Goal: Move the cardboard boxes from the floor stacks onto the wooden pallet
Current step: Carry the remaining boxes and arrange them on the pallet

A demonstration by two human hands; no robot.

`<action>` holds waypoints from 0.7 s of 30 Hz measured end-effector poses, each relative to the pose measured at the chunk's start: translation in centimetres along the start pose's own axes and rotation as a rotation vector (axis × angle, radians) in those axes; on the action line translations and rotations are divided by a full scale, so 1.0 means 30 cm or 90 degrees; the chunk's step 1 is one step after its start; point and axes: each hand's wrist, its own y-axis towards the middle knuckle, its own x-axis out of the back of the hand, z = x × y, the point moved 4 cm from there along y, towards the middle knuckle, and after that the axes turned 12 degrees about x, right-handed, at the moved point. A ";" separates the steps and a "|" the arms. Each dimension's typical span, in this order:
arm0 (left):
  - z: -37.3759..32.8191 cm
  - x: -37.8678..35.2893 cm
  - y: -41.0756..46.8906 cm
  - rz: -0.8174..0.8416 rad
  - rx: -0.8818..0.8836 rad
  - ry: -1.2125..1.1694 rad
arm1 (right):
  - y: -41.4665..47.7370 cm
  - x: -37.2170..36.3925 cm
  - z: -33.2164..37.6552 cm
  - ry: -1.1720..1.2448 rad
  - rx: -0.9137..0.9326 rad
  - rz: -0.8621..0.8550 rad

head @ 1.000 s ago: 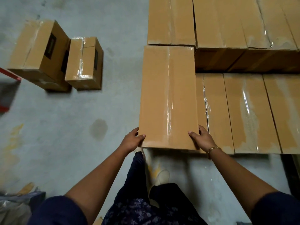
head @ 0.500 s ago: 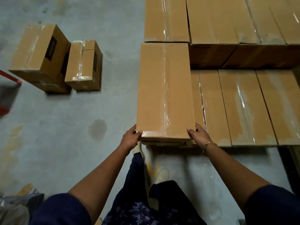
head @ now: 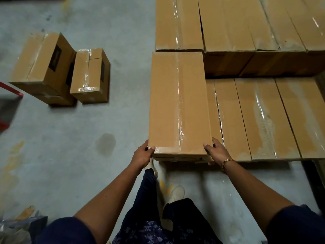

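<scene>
1. Red frame [head: 10, 89], far left edge, partly out of view, on the concrete floor [head: 70, 173].
2. Crumpled plastic wrap [head: 17, 228], bottom left corner.
3. Tall floor stack [head: 42, 67]: taped cardboard boxes, dark label on the right face, one box showing beneath the top one.
4. Small floor box [head: 89, 76], just beside the tall stack on its right, tape across the top, standing on the floor.
5. Dark stain [head: 105, 144] on the floor, between the floor boxes and the person.
6. Left grip [head: 142, 155]: clamped on the near left corner of the held box, thumb on top, fingers curled round the side.
7. Held box [head: 179, 103]: long, flat, taped down the middle. Its far end meets the upper tier, its right side runs along the lower row and its top sits higher than that row. A cardboard edge shows just under its near end.
8. Right grip [head: 217, 152]: clamped on the near right corner, thumb on top, fingers round the side; gold bracelet [head: 226, 163] on the wrist.
9. Lower row [head: 263, 118]: long boxes side by side, touching.
10. Upper tier [head: 246, 23]: boxes stacked higher, behind the lower row.
</scene>
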 end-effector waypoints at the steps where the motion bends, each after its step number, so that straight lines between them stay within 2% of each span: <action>1: 0.000 0.002 0.001 -0.001 0.000 0.001 | 0.003 0.000 -0.004 0.002 -0.002 0.000; 14: -0.013 0.006 -0.044 0.025 0.008 0.056 | -0.027 0.029 0.050 -0.084 -0.012 0.054; 21: -0.024 0.012 0.035 0.067 0.022 0.070 | 0.047 0.017 0.102 -0.096 -0.033 0.019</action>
